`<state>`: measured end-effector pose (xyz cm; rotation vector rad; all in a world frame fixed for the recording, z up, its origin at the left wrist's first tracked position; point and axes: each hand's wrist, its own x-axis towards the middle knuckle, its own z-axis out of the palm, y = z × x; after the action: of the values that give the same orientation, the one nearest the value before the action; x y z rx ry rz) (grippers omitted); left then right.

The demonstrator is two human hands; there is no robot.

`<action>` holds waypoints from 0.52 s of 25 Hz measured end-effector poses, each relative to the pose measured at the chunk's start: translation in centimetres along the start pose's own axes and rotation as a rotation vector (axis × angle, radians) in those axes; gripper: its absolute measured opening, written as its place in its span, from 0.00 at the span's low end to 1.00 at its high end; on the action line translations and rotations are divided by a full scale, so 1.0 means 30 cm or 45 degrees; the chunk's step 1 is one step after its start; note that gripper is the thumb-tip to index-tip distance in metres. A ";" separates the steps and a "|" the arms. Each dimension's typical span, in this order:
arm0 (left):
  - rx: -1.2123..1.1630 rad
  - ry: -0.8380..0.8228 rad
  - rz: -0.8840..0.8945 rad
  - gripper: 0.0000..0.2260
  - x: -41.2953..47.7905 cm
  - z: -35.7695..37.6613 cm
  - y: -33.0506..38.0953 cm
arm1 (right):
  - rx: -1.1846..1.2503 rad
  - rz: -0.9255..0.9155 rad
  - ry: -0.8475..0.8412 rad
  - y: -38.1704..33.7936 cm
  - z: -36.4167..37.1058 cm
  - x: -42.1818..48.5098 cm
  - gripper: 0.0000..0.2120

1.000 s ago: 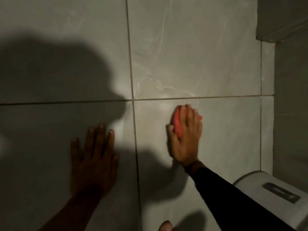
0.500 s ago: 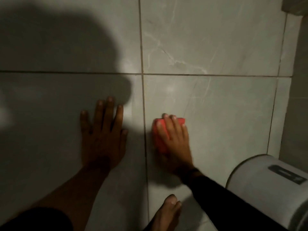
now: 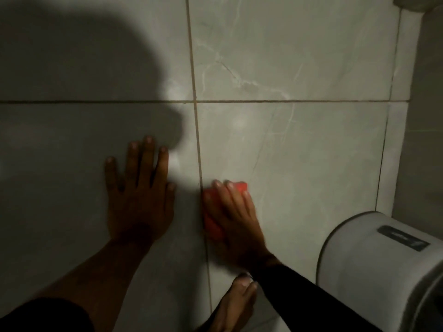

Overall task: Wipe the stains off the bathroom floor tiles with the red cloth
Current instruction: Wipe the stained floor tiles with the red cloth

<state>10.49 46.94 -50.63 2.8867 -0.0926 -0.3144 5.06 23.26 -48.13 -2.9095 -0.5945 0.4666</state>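
The red cloth [image 3: 212, 215] lies folded on the pale grey floor tiles [image 3: 311, 164], just right of a vertical grout line. My right hand [image 3: 236, 220] presses flat on top of it, fingers over its far edge, so most of the cloth is hidden. My left hand [image 3: 140, 190] rests flat on the neighbouring tile to the left, fingers spread, holding nothing. No stains are discernible in the dim light.
A white toilet [image 3: 381, 267] stands at the lower right. A bare foot [image 3: 236, 305] is planted just behind my right wrist. A wall [image 3: 426, 140] rises on the right. A large shadow [image 3: 84, 80] covers the left tiles.
My right hand has dragged the red cloth back toward me and to the left, up to the grout line. My left hand has stayed planted. The foot has come into view.
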 end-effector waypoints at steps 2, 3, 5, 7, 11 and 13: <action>-0.024 -0.003 -0.009 0.32 0.002 -0.005 0.001 | -0.070 0.294 -0.057 0.133 -0.023 -0.088 0.34; -0.028 0.007 -0.001 0.32 0.002 -0.002 -0.001 | -0.051 0.534 -0.036 0.208 -0.047 -0.046 0.36; -0.026 0.023 0.014 0.32 -0.001 0.009 -0.004 | 0.034 0.985 0.215 0.330 -0.123 0.167 0.37; -0.026 0.035 0.015 0.32 -0.001 0.018 -0.004 | 0.079 1.110 0.441 0.381 -0.197 0.462 0.36; -0.004 0.024 0.002 0.33 0.002 0.043 -0.014 | -0.007 0.429 0.586 0.109 -0.162 0.772 0.34; -0.032 0.007 -0.007 0.34 0.000 0.045 -0.013 | 0.112 0.042 0.565 -0.037 -0.087 0.656 0.31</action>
<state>10.20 47.00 -52.01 2.8631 -0.0786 -0.3063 22.71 32.01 -50.82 -2.8038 -0.4450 -0.1491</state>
